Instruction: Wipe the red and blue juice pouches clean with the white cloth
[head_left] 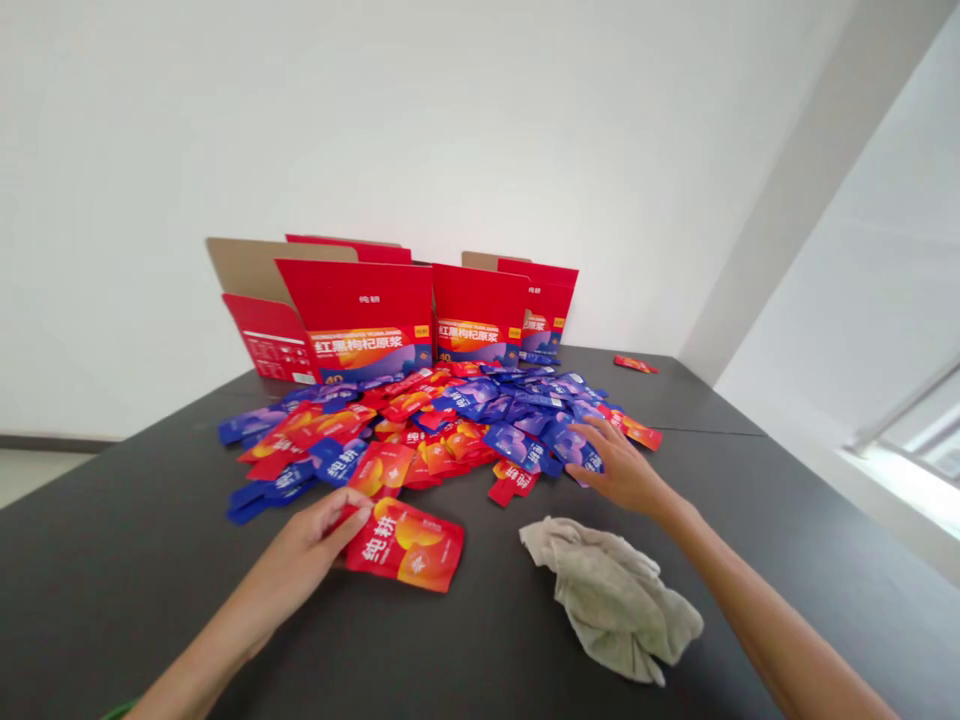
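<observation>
My left hand (326,535) pinches the left end of a red pouch (412,545) printed with orange fruit and white lettering. That pouch is held low over the dark table, in front of the pile. At the pile's right side, my right hand (615,465) has its thumb and fingers apart over a blue pouch (564,440); whether the fingertips press on it I cannot tell. Many more red pouches (382,467) and blue pouches (514,446) lie heaped together between the hands and the boxes. A crumpled grey cloth (619,600) lies nearer to me, beside my right forearm.
Several red cartons with raised flaps stand behind the pile, among them a wide carton (360,310) and a narrower carton (480,315). A single red pouch (636,364) lies apart at the back right of the black table (720,480). A white wall (480,120) rises behind.
</observation>
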